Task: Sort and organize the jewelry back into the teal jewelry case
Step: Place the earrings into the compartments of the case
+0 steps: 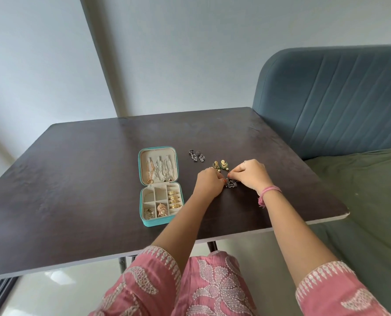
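While both your hands close on the dark beaded earrings (pixel 231 183) lying on the dark table (pixel 80 179), your left hand (pixel 209 182) and right hand (pixel 250 174) pinch them with curled fingertips. They look light, dangly and quick to tangle, so take them by the stud or hook, not the beads. Beyond sit gold earrings (pixel 220 165) and silver earrings (pixel 196 155); the teal jewelry case (pixel 160 185) lies open left.
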A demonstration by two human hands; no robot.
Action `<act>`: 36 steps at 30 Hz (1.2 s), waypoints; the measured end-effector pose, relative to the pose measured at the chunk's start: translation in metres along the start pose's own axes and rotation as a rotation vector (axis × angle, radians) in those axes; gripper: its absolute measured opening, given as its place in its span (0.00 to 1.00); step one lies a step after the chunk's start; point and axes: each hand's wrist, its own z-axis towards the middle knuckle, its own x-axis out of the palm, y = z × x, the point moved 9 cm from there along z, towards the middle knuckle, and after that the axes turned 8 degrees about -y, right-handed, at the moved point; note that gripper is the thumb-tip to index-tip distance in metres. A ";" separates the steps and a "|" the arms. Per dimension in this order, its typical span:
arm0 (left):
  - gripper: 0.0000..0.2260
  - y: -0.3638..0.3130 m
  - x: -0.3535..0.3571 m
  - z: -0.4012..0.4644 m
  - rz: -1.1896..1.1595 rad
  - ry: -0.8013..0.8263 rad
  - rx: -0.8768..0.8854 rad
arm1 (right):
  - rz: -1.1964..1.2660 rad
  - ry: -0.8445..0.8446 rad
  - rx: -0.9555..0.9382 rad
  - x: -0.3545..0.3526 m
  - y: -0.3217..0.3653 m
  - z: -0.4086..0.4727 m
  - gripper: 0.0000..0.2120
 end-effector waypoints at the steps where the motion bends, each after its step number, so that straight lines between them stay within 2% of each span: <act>1: 0.09 0.000 0.000 0.000 -0.014 -0.001 -0.008 | -0.001 0.006 -0.007 0.000 0.000 -0.001 0.07; 6: 0.04 0.002 0.002 -0.005 -0.106 0.040 -0.052 | 0.166 -0.019 0.022 0.000 -0.013 0.000 0.03; 8: 0.05 0.000 0.002 -0.008 -0.166 0.054 -0.049 | 0.272 -0.045 0.055 -0.003 -0.018 -0.004 0.04; 13: 0.03 -0.003 -0.012 -0.016 -0.184 0.000 0.020 | 0.514 -0.081 0.074 -0.006 -0.017 -0.021 0.04; 22: 0.02 -0.009 -0.070 -0.030 -0.265 -0.093 0.144 | 0.632 -0.159 -0.130 -0.044 0.038 -0.045 0.05; 27: 0.05 -0.009 -0.107 -0.041 -0.309 -0.105 0.181 | 0.681 -0.106 -0.168 -0.047 0.068 -0.051 0.04; 30: 0.03 -0.004 -0.128 -0.048 -0.331 -0.094 0.193 | 0.682 -0.080 -0.188 -0.043 0.082 -0.053 0.04; 36: 0.04 0.016 -0.172 -0.058 -0.227 -0.174 0.226 | 0.686 -0.034 -0.239 -0.029 0.110 -0.057 0.03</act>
